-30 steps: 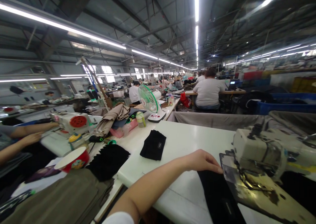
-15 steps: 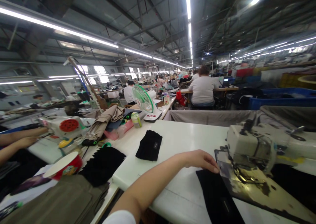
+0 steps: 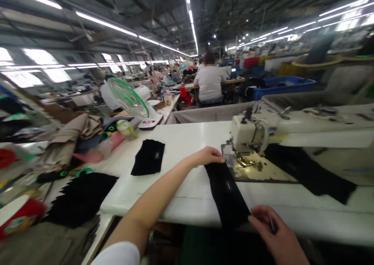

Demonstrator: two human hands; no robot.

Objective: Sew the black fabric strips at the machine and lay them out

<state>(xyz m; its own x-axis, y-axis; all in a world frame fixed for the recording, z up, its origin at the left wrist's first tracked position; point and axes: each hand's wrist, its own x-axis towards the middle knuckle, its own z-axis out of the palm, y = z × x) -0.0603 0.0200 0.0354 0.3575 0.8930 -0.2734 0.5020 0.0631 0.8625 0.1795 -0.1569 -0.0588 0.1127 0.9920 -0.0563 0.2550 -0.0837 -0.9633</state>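
Observation:
A long black fabric piece (image 3: 226,189) with a small light label lies across the front of the white table and hangs a little over its edge. My left hand (image 3: 208,156) is closed on its far end, close to the sewing machine's metal plate (image 3: 263,171). Its near right corner is pinched between the thumb and fingers of my right hand (image 3: 277,232). A small dark, shiny object (image 3: 272,223) shows inside my right palm; I cannot make out its kind. Just right of the left hand stands the sewing machine (image 3: 248,132).
Left on the table lies a stack of black labelled pieces (image 3: 149,157). Another black piece (image 3: 306,167) rests under the machine arm. A green-rimmed fan (image 3: 128,97), a jar (image 3: 126,129) and more black fabric (image 3: 83,196) are at left. A person (image 3: 210,80) sits ahead.
The view has swung right and down. My right hand has come into view, holding the fabric piece's near corner. My left hand stays at the far end.

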